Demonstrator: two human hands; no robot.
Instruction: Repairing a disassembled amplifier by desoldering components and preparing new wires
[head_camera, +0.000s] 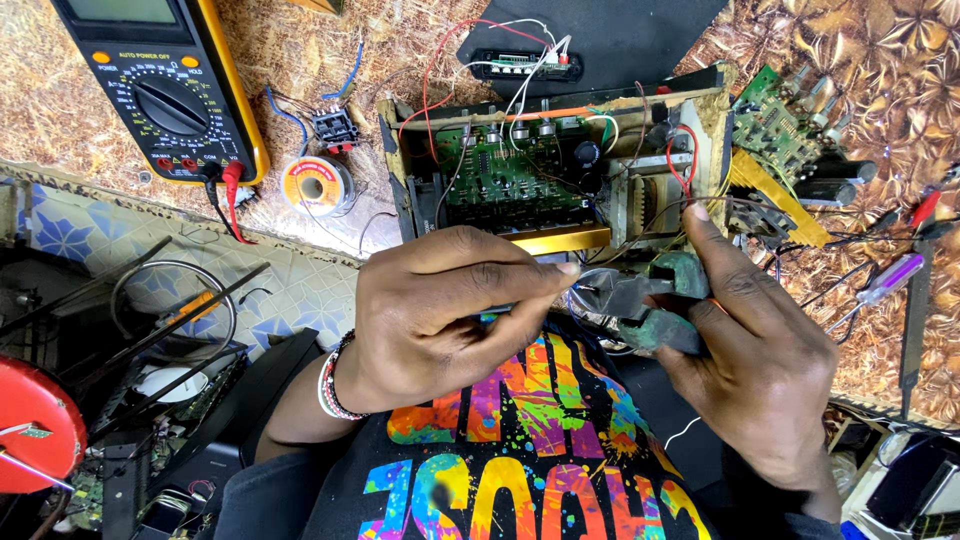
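Observation:
My right hand (760, 350) grips a pair of cutters with green handles (672, 300), jaws pointing left. My left hand (440, 310) pinches something thin between thumb and forefinger right at the cutter jaws (605, 290); what it holds is too small to tell, perhaps a wire. Both hands hover over my lap, just in front of an opened amplifier chassis (555, 170) with a green circuit board (510, 175) and loose red, white and black wires.
A yellow-cased multimeter (165, 85) with red and black leads lies at the far left. A solder spool (315, 183) sits beside it. Another green board (785, 125) and capacitors lie at right, with a purple-handled screwdriver (890, 278). Cluttered parts fill the lower left.

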